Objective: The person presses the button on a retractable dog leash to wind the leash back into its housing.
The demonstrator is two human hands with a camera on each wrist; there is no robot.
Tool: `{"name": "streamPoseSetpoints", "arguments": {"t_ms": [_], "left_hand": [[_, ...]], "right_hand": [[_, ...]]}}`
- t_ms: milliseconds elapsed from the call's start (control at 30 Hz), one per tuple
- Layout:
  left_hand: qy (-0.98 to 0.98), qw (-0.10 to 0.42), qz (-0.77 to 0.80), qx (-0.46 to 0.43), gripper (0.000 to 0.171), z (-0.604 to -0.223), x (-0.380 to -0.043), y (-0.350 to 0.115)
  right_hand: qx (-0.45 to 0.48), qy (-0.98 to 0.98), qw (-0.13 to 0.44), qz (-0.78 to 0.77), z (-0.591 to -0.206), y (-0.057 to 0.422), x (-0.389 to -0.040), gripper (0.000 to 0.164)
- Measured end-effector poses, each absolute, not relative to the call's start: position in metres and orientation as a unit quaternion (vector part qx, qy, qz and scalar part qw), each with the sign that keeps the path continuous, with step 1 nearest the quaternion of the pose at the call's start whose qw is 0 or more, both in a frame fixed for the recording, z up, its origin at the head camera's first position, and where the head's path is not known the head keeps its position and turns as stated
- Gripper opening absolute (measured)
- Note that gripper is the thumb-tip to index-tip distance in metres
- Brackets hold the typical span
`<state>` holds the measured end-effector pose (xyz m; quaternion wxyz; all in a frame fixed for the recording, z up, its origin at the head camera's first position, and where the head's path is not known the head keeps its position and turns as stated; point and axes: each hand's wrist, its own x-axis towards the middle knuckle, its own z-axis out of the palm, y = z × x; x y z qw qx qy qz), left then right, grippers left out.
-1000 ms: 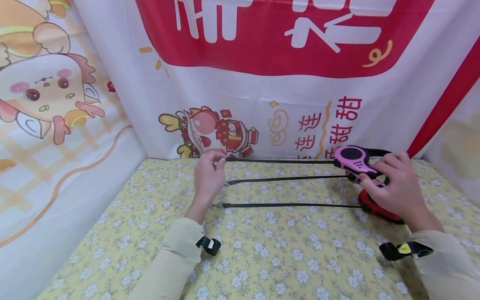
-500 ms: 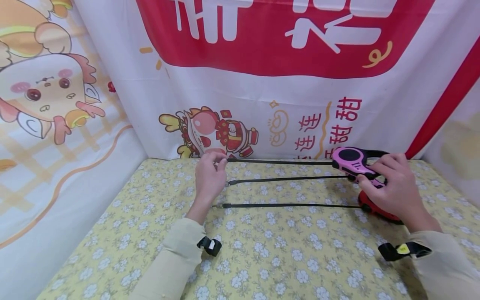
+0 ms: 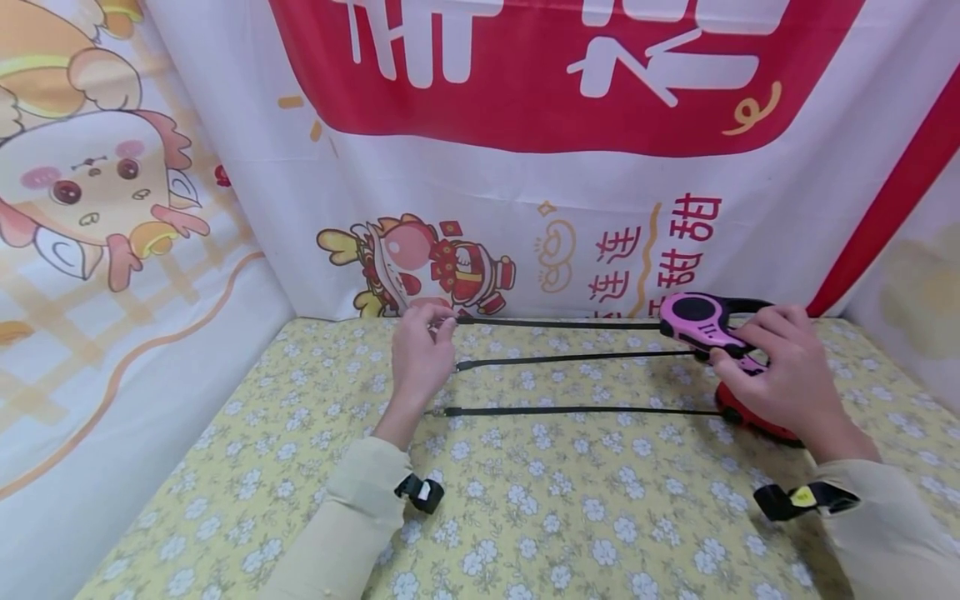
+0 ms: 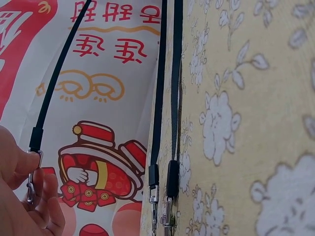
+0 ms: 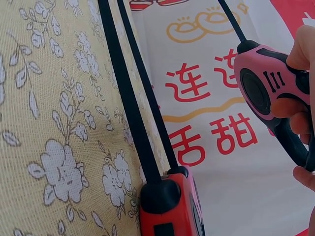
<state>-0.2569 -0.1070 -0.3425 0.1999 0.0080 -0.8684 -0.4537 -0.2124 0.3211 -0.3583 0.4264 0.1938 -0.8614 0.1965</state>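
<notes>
My right hand (image 3: 791, 379) grips a pink and black retractable dog leash (image 3: 693, 312), raised above the table. Its black strap (image 3: 555, 324) runs leftward to my left hand (image 3: 423, 354). Thumb and fingers there pinch the metal clip (image 4: 31, 189) at the strap's end, seen in the left wrist view. Below lie a second pink leash (image 3: 752, 364) and a red leash (image 5: 181, 209), both with straps drawn out to the left. The right hand partly covers these two in the head view.
A yellow floral cloth (image 3: 540, 517) covers the table. Two metal clips (image 4: 153, 199) lie side by side at the ends of the lower straps. A printed white and red curtain (image 3: 525, 217) hangs along the table's back edge.
My right hand and the pink leash have shifted slightly left. My left hand has moved very slightly right, still pinching the clip. The two lower leashes stay put.
</notes>
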Motion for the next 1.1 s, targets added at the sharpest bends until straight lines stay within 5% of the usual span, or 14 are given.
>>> {"name": "streamPoseSetpoints", "arguments": {"t_ms": [1100], "left_hand": [[-0.866,0.194,-0.460,0.004,0.013,-0.3409,-0.2558,-0.1044]], "right_hand": [[0.207,-0.858,0.429,0.191,-0.3557,0.3171,-0.2116,0.038]]}}
